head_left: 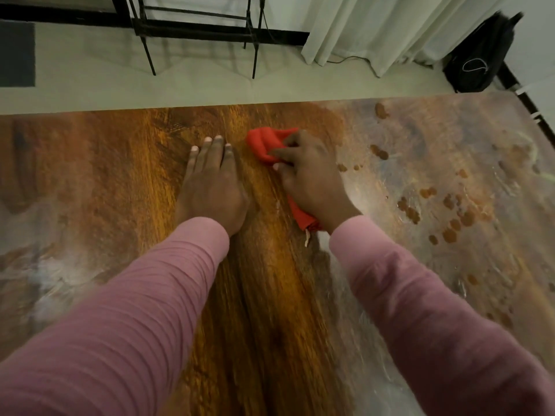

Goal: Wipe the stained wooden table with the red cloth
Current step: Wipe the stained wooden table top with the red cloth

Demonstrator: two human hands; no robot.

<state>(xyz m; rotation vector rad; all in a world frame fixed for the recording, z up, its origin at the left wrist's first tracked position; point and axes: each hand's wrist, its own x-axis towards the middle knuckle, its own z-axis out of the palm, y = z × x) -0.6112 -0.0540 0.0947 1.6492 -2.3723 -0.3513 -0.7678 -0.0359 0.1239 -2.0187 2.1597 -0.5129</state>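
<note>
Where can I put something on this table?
Left of the left hand, the wooden table is bare to its far edge. Right of the right hand is open, but dotted with brown stains. The middle is crowded: both hands and the red cloth.

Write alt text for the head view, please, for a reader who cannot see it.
A right hand grips a bunched red cloth on a wooden table, the left hand flat beside it. Brown stains dot the hazy surface to the right.
</note>
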